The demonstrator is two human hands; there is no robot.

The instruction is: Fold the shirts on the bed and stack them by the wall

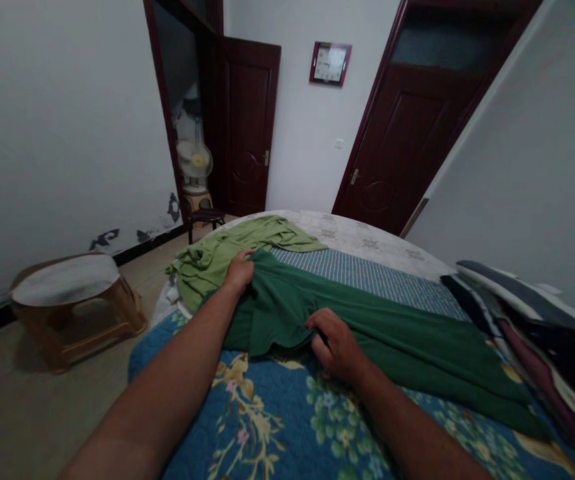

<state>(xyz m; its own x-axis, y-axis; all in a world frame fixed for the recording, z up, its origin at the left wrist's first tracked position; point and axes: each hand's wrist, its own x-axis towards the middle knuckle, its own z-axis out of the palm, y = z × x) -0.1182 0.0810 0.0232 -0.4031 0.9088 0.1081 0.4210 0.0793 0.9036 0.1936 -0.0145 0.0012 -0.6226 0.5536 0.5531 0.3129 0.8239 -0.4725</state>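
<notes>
Left hand (240,272) and right hand (334,341) pinching dark green trousers (367,317) (edge and fold), bed's (272,413) near edge below, light green garment (247,241) beyond.

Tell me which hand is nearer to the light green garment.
Left. The left hand grips the dark green cloth beside the light green garment; the right hand is farther off, nearer the person, at that cloth's near edge.

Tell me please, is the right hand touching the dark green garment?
Touching. The head view shows the right hand pinching the near edge of the dark green garment.
</notes>
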